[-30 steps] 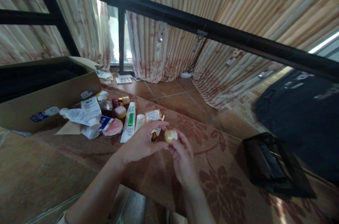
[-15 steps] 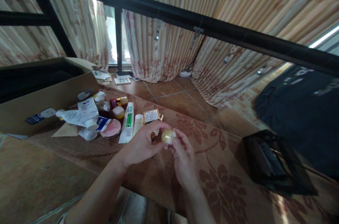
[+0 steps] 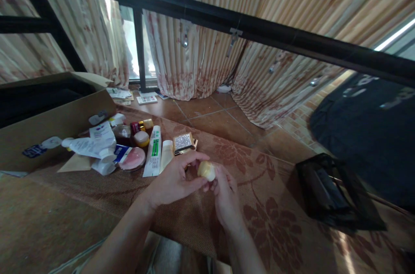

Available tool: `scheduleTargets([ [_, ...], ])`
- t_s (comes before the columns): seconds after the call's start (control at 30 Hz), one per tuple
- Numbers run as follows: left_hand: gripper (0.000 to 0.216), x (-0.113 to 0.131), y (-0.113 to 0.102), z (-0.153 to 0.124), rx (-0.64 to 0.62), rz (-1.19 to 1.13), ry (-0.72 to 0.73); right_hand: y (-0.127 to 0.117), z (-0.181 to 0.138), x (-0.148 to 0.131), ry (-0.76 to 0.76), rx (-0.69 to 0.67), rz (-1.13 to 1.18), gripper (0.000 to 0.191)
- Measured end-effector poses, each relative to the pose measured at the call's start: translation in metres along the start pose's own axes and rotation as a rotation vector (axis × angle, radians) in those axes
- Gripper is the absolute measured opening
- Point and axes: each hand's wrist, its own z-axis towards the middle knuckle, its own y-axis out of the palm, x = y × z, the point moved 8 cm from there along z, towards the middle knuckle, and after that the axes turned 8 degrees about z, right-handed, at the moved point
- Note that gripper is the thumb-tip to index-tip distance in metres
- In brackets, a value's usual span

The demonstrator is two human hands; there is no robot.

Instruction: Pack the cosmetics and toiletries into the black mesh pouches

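Note:
Between my two hands is a small cream jar (image 3: 206,170) with a yellowish, shiny lid and a paler body. My left hand (image 3: 173,180) has its thumb and fingers curved round the lid side. From the other side, my right hand (image 3: 226,192) pinches the pale part of the jar. Just beyond my left hand lies a glittery square compact (image 3: 183,142), partly hidden by the fingers. A cream-coloured tube (image 3: 166,155) and a white tube with a green label (image 3: 153,151) lie to its left.
Further left sit a round pink container (image 3: 132,159), several white tubes (image 3: 87,146) and small jars, beside an open cardboard box (image 3: 61,125). A black mesh basket (image 3: 337,196) stands on the right of the patterned cloth (image 3: 272,230). A dark metal rail (image 3: 207,8) crosses above.
The jar has tilted between my fingers, and my right fingers have shifted slightly on it. The whole view has moved a little; the laid-out items stay put.

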Motion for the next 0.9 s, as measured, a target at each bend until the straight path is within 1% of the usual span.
scheduleTargets([
  [0.17,0.039,-0.002,0.004,0.0,-0.008,-0.022,-0.026,-0.002,0.002,0.003,0.035,0.017,0.003,0.039],
  [0.27,0.04,-0.001,0.006,0.0,-0.031,-0.052,-0.025,-0.003,0.002,0.008,0.093,0.02,-0.007,0.045],
  [0.37,0.039,0.001,0.005,0.001,-0.027,-0.048,-0.02,-0.003,0.001,0.012,0.146,0.016,0.009,0.046],
  [0.47,0.037,0.004,0.002,0.001,-0.003,-0.012,-0.008,-0.001,0.001,0.013,0.171,0.011,0.037,0.041],
  [0.57,0.038,0.005,0.001,0.001,0.005,0.021,0.006,0.002,0.001,0.012,0.188,0.03,0.084,0.032],
  [0.67,0.041,0.007,0.001,0.001,0.011,0.019,0.024,0.004,0.001,0.009,0.176,0.041,0.107,0.022],
  [0.73,0.041,0.008,0.001,0.0,0.002,-0.009,0.039,0.004,0.001,0.007,0.159,0.035,0.1,0.02],
  [0.83,0.04,0.01,0.003,0.001,-0.027,-0.061,0.05,0.003,0.0,0.007,0.144,0.039,0.083,0.028],
  [0.9,0.041,0.01,0.004,0.001,-0.032,-0.082,0.054,0.005,0.0,0.006,0.126,0.018,0.102,0.035],
])
